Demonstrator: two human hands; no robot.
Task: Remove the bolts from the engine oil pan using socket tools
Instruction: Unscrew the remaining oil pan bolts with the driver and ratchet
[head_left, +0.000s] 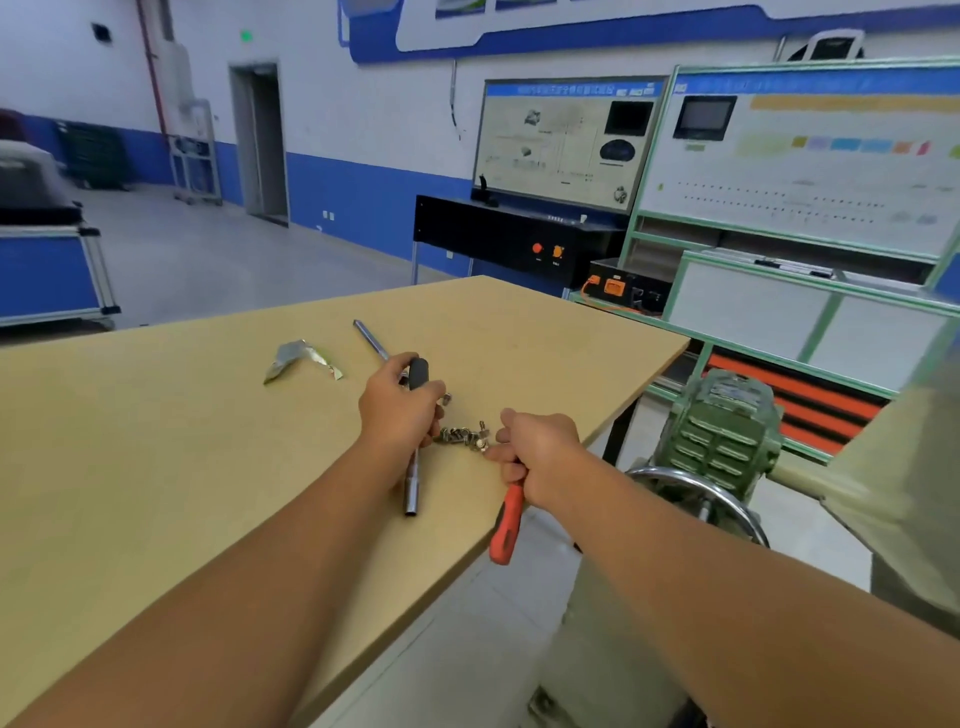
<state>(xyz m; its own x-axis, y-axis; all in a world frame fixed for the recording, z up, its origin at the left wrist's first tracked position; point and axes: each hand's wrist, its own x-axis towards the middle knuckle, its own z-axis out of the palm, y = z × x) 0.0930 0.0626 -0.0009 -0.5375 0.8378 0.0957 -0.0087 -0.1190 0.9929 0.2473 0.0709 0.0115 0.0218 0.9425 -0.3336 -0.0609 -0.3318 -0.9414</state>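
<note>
Bolts lie heaped on the desk between both hands, touching the right hand, whose grip wraps an orange-handled tool. Left hand clasps a socket driver, shaft pointing near; its socket end looks empty, perhaps

On the tan wooden desk: one crumpled silver foil wrapper, one thin steel rod, one black-handled socket driver, one orange-handled tool, and a cluster of small steel bolts, too blurred to count.
</note>
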